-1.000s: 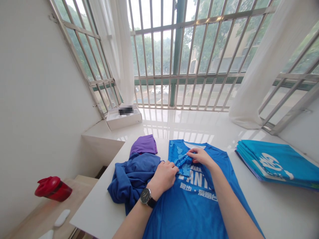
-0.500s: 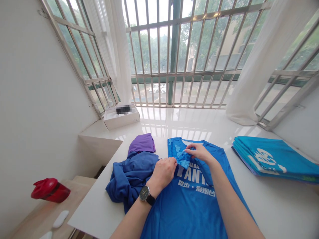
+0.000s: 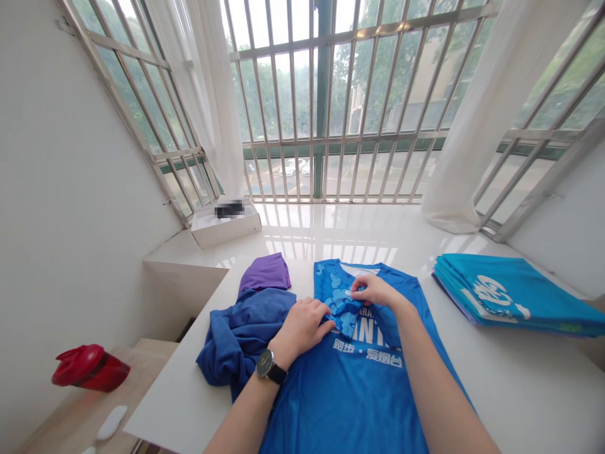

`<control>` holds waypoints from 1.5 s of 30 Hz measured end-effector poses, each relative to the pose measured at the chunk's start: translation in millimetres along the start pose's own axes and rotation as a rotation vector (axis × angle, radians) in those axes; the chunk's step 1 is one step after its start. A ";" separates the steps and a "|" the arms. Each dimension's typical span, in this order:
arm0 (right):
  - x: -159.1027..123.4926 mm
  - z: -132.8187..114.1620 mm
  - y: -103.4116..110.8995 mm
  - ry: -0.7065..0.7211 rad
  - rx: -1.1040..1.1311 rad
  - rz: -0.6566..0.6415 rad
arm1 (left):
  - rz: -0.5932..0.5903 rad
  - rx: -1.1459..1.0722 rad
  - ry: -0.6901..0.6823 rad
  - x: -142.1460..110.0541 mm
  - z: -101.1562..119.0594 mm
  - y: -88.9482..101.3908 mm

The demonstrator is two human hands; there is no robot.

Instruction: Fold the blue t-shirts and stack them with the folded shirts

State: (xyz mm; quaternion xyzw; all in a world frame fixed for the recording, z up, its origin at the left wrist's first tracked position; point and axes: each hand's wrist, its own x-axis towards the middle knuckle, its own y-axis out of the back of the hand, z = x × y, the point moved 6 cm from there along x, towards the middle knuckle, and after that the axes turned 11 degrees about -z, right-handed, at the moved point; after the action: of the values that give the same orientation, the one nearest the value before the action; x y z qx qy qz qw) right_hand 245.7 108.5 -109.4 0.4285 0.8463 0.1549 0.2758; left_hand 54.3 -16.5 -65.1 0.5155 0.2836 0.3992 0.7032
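A blue T-shirt [image 3: 350,397] with white lettering lies spread on the white table, its collar toward the window. One sleeve, patterned in lighter blue, is folded inward over the chest. My right hand [image 3: 378,293] pinches that sleeve near the collar between thumb and fingertips. At the sleeve's left edge rests my left hand [image 3: 305,325], thumb and fingers apart, fingertips touching the fabric. A black-strapped watch [image 3: 270,367] is on the left wrist. Beside that hand a crumpled dark blue garment [image 3: 241,331] lies next to a folded purple cloth [image 3: 266,271].
A stack of folded teal shirts [image 3: 510,293] sits on the right of the table [image 3: 174,391]. Toward the window stands an open white box [image 3: 227,230]. Lower left, a red bottle [image 3: 92,367] and a white mouse-like object [image 3: 112,422] rest on a wooden surface.
My left hand has loosened from a closed pinch, its fingers now spread at the sleeve edge. The sleeve lies flatter. My right hand keeps its pinch. The view has shifted slightly.
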 end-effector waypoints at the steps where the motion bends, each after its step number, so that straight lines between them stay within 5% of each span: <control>1: 0.2 0.5 1.0 0.000 -0.009 -0.001 | 0.002 -0.012 0.005 -0.9 -0.4 2.6; 5: 1.9 7.7 4.2 -0.016 -0.046 -0.017 | -0.026 0.048 -0.007 5.4 3.3 21.9; 8: 2.1 12.4 5.0 -0.031 -0.058 -0.021 | -0.092 0.158 0.007 33.2 -4.2 41.3; 12: -0.8 8.2 5.8 -0.010 -0.070 0.002 | -0.187 0.174 0.134 94.2 -42.9 54.2; 17: -5.7 -1.8 3.9 0.037 -0.076 -0.012 | -0.241 0.128 0.157 145.2 -83.8 38.6; 28: -5.6 3.4 3.6 0.057 -0.045 -0.047 | -0.187 0.027 0.147 151.4 -114.4 9.6; 45: -19.4 2.0 8.3 -0.065 0.164 -0.060 | -0.077 0.038 0.145 154.6 -103.7 4.0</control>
State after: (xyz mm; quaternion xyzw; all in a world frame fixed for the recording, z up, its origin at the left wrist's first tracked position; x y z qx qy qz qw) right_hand 261.5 97.6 -100.4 0.4289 0.8592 0.0627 0.2719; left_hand 49.6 167.8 -91.2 0.4870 0.3608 0.4025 0.6860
